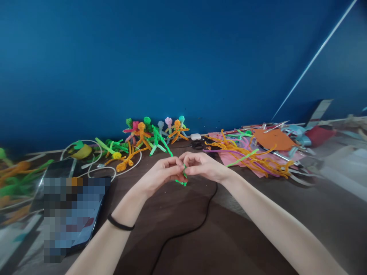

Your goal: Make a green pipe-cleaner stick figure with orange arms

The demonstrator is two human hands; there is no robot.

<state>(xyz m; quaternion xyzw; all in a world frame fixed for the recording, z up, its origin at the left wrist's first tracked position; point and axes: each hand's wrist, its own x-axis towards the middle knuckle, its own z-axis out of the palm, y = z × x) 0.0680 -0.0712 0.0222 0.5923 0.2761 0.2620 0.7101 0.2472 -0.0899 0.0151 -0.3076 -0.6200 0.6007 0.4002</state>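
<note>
On the desk (137, 240), the heap of fuzzy stems (259, 162) lies loose to your right; if your right forearm swings wide, it could drag strands out of it. The row of fuzzy figures (141, 130) stands close beyond your hands, so reaching forward too quickly might topple one. The black cable (178, 236) runs between your forearms, where a sleeve-height sweep could snag it. Your left hand (163, 172) and right hand (205, 167) are brought together, fingertips pinched on the small green piece (185, 184), which is held above the desk between them. Too hard a twist there could kink it, and a slack pinch could let it spring loose.

As for what you can't make out: the things at the far left and right edges are blurred, and the tablet (88, 214) is mostly masked by blocks. Several figures overlap, hiding their limbs. Your fingers cover most of the green piece, so its shape is unclear, as is whether the green strand (168, 150) above your left hand joins it.
</note>
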